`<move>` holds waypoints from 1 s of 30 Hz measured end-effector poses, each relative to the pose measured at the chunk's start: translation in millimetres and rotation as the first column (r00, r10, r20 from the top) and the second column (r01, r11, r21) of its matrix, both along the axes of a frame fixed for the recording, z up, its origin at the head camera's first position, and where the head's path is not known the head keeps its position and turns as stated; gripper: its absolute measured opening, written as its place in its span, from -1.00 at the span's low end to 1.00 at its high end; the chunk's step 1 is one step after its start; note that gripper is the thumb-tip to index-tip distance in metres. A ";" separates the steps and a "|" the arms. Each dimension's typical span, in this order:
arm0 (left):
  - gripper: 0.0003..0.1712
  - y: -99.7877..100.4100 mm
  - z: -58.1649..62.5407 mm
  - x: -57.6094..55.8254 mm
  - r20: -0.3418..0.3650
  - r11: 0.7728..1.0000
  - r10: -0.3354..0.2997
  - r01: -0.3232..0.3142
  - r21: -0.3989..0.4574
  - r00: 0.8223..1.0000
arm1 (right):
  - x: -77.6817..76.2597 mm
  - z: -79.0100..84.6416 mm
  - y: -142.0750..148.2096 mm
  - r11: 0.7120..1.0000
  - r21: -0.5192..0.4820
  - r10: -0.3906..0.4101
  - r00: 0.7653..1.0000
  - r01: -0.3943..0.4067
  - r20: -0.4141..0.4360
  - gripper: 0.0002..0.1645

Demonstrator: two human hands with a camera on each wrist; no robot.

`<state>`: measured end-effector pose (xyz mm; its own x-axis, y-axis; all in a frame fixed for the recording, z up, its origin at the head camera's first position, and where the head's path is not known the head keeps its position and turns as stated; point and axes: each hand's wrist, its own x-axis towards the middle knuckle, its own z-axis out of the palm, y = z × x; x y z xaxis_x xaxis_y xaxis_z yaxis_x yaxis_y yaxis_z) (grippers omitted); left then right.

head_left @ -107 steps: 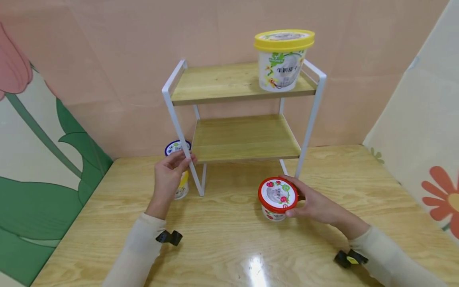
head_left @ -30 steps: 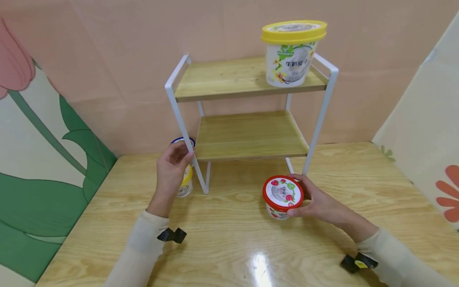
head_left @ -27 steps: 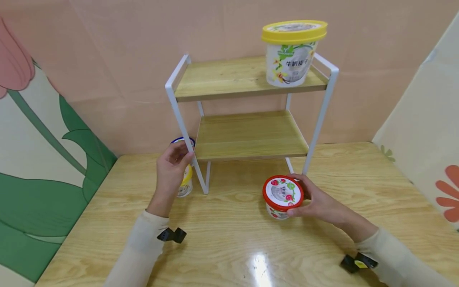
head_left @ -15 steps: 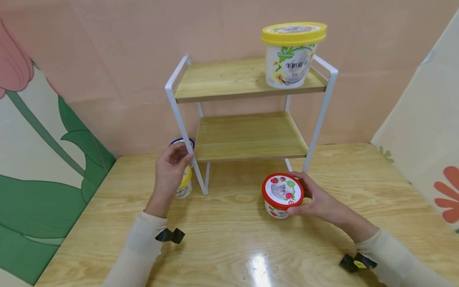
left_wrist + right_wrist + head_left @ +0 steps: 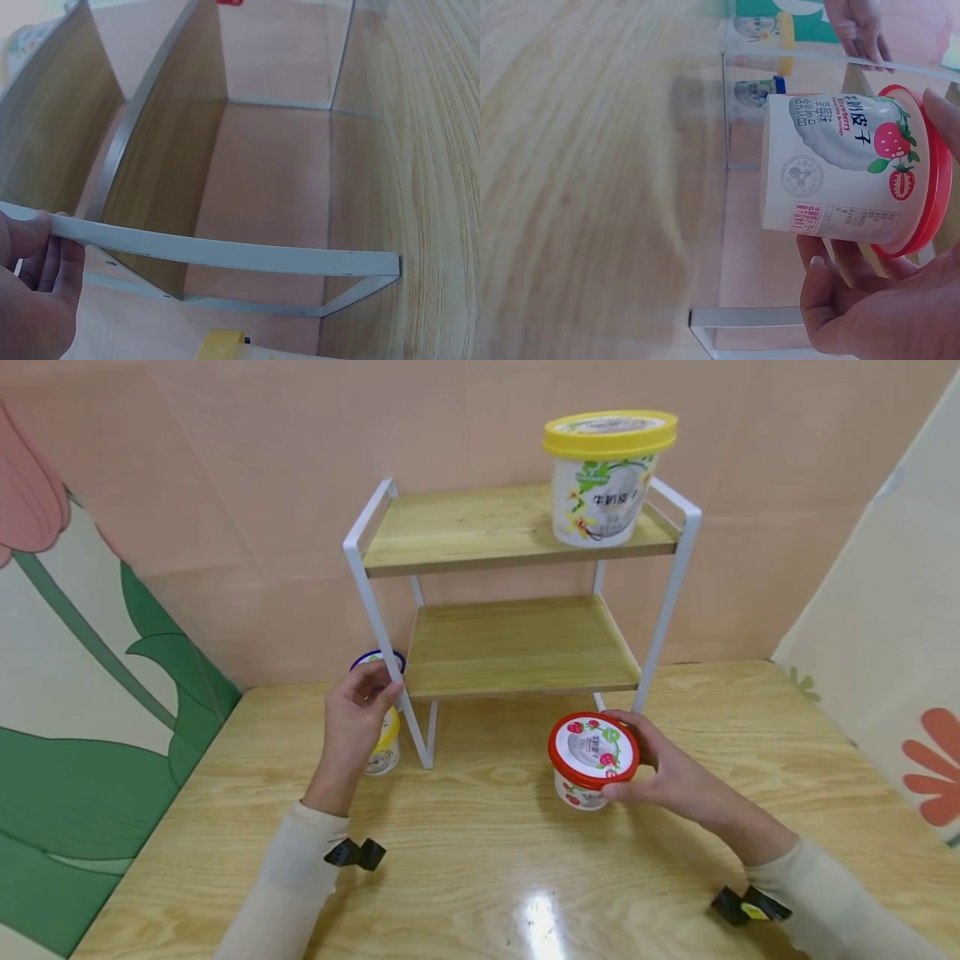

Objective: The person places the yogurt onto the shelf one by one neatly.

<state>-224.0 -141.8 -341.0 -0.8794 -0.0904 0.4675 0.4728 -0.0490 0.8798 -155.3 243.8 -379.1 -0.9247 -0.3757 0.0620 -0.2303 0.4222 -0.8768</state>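
Red-lidded tub (image 5: 590, 760) in right hand (image 5: 671, 783), fingers curled round its side, seemingly just off the surface (image 5: 465, 860) before the rack (image 5: 517, 652); left-hand (image 5: 352, 717) fingers pinch the rack's front left leg (image 5: 372, 610). Probably light unless full, wall smooth, slightly squeezable; best grip likely under the lid rim.

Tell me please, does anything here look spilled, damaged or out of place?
Nothing visibly spilled or damaged; the red-lidded tub in the right hand is closed. Only slightly odd: the yellow-lidded tub on the top shelf stands off-centre, toward the right end and close to the front.
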 end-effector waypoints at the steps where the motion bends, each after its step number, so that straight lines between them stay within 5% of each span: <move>1: -0.70 -0.1 -0.3 -0.2 0.000 1.000 0.002 -0.002 -0.001 1.000 | 0.4 1.3 -0.1 1.000 0.006 -0.003 1.000 0.003 -0.006 0.06; 16: -0.70 -2.5 -1.5 1.9 0.052 0.996 0.079 -0.077 -0.037 0.996 | 5.3 33.8 -3.9 0.999 -0.006 -0.050 0.998 0.050 -0.046 0.02; 30: -0.72 -0.4 -0.1 4.1 0.042 0.999 0.015 -0.013 -0.043 0.999 | 7.7 68.7 -12.0 0.992 -0.102 -0.083 0.993 0.074 -0.088 -0.02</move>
<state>-219.9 -142.2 -341.0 -0.8973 -0.0835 0.4334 0.4353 -0.0050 0.9003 -147.6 231.8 -310.4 -0.9397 -0.2903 0.1811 -0.2815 0.3552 -0.8914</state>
